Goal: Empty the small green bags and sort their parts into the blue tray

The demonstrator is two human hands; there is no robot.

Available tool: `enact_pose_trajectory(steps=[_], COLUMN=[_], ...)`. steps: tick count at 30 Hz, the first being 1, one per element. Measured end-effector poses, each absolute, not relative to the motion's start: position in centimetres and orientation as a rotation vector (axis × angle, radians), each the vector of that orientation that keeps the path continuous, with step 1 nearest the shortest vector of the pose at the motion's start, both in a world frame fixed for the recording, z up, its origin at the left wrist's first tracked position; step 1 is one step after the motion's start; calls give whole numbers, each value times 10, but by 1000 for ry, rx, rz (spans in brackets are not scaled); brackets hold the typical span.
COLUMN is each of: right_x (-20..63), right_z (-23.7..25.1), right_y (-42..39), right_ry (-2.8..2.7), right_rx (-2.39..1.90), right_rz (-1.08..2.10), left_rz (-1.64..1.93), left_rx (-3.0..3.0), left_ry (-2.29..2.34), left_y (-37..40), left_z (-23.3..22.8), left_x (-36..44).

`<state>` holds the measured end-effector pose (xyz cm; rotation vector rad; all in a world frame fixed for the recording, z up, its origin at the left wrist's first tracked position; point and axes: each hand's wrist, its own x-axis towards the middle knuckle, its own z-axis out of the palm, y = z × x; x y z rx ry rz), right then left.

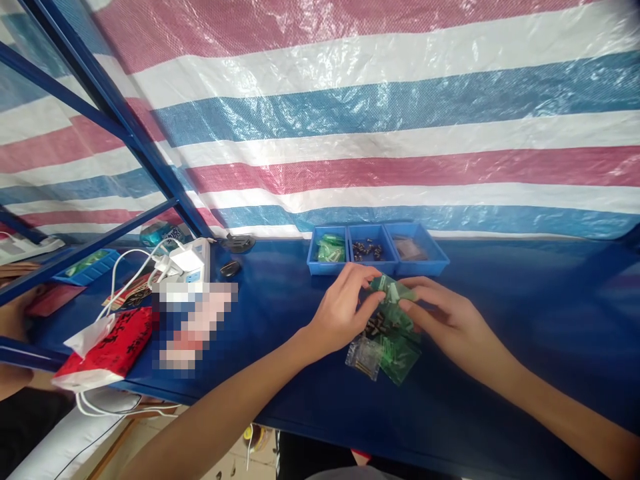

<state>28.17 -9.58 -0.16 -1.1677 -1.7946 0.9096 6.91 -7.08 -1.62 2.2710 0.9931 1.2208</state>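
Observation:
My left hand and my right hand pinch the upper edge of a small green plastic bag from both sides, just in front of the blue bins. Pale pieces show through its film. Below the fingers lie dark small metal parts, a second green bag and a clear bag with thin brass-coloured pieces inside. How far these overlap the held bag is hard to make out. Of the blue bins, the left one contains green bags, the middle one dark metal parts, the right one flat clear bags.
To the left are a white power strip with chargers and cables, a black mouse and a red tissue pack. A blue metal frame rises there, with another person's arm beyond. Striped sheeting hangs behind the blue table.

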Motion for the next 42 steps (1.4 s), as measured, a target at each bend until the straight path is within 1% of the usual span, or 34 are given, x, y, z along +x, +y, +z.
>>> enact_pose_trajectory(steps=[5,9,13,16,21,26,28,31,34,38,42], right_x=[283,283,282,283,283,260,242,212,190,178,179], right_z=[3,6,3,-2,0,18,24,25,19,10,6], right_y=[-98,-100,-99,-97,-91,-56,-31,6,28,36,44], right_ry=[-1799,-1791,-1761,-1762,-1887,-1935,-2000,-2096,-2236,-2303,-2349], right_rx=[-1154,-1125,-1092,-1070,-1170,-1093,-1046,-1037,-1088,-1070,-1050], right_rz=[836,821,890,878,689,503,477,420,261,139,94], left_rz=[1116,1046,1082,1129,1162,1425,1463,1442,1337,1303,1200], left_rx=[2375,2475,2495,2426,2275,2147,2148,2188,2268,2251,2304], left_ry=[895,786,821,882,1103,1235,1331,1504,1665,1724,1717], left_y=[-73,-73,-71,-70,-68,-51,-39,-18,-2,6,4], left_z=[-9,-13,-18,-16,-13,-11,-11,-13,-20,-27,-24], left_x=[67,67,68,68,66,53,41,19,1,-8,-5])
